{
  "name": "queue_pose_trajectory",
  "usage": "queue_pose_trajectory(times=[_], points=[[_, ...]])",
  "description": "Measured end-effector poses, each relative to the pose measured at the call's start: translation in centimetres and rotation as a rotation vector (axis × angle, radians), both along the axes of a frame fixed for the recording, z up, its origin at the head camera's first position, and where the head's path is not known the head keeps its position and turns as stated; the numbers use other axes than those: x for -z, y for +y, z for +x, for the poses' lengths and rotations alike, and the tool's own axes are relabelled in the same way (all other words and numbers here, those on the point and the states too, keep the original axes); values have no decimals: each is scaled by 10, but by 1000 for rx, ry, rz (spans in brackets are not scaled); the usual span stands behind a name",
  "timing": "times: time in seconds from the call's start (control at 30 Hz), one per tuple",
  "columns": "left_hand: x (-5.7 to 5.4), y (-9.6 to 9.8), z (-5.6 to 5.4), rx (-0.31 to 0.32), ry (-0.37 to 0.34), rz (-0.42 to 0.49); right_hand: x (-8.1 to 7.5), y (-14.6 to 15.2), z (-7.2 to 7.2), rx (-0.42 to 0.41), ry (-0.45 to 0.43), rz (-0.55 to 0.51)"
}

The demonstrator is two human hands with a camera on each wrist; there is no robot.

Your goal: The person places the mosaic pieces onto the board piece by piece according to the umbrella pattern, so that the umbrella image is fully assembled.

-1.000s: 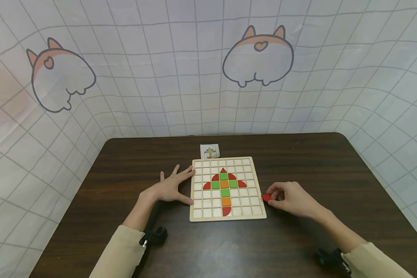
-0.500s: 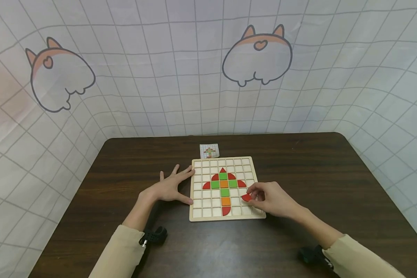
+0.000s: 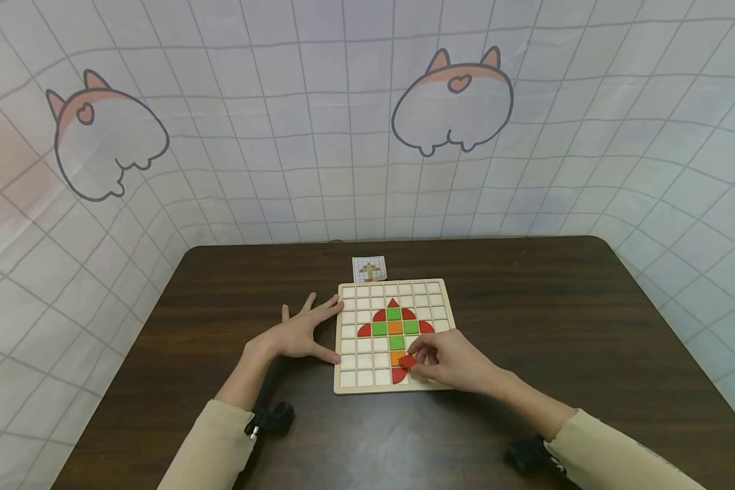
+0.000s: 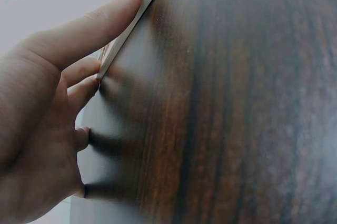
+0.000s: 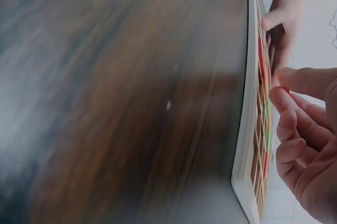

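A square wooden grid board (image 3: 355, 364) lies on the table, with red, green and orange pieces set in its cells as a tree-like or rocket-like figure. My right hand (image 3: 456, 359) pinches a red piece (image 3: 407, 361) between thumb and fingers over the lower cells, right by the orange square (image 3: 396, 358). In the right wrist view, only a bit of this red piece shows at the fingertips. My left hand (image 3: 297, 333) is spread at the board's left edge, its thumb and a finger touching the frame; the left wrist view shows other fingertips on the table.
A small printed card (image 3: 369, 269) with a coloured figure on a grid lies just behind the board. The dark wooden table (image 3: 557, 292) extends on both sides. A white gridded curtain (image 3: 318, 136) stands behind the table and at its sides.
My right hand has carried the red piece leftward, from beside the board's right edge to above the lower middle cells. The left hand has stayed in place.
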State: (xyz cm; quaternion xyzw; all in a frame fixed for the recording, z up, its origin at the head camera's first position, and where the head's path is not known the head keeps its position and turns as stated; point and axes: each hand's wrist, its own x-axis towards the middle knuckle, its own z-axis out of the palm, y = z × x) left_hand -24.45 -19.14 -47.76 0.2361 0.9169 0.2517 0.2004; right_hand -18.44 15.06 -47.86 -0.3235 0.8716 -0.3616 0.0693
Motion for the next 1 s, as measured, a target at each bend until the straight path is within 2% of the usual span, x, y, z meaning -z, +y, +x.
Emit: queue_pose_trajectory(times=[0.13,0.4,0.7,1.0], points=[[0,0,0,1,3,1,0,-8,0,-26,10,-14],[3,0,1,2,14,1,1,-25,3,-24,20,3],[1,-1,1,0,24,-1,-2,-41,5,-38,56,82],[1,0,3,2,25,6,-2,-46,7,-17,81,162]])
